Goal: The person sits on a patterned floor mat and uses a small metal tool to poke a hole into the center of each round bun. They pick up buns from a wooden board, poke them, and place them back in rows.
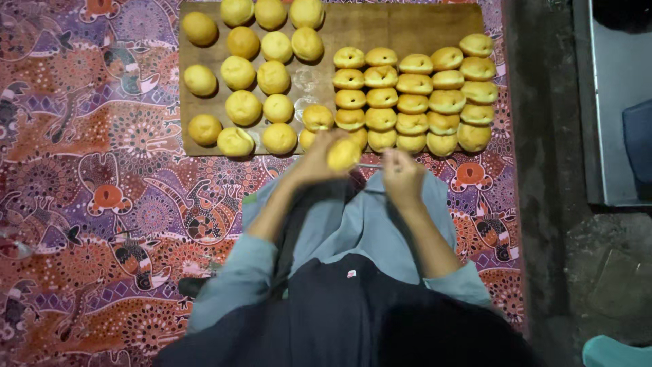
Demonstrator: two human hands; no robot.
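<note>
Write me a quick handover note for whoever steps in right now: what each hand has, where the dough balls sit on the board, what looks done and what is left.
Left hand: holds one yellow dough ball just in front of the board's near edge.
Right hand: pinches a thin tool, too small to identify, pointed at that ball.
Wooden board: rests on the patterned cloth.
Done, by the look: slit pieces packed in tight rows on the board's right half.
Left: smooth round balls spread loosely on its left half, apparently uncut, plus the one in hand.
</note>
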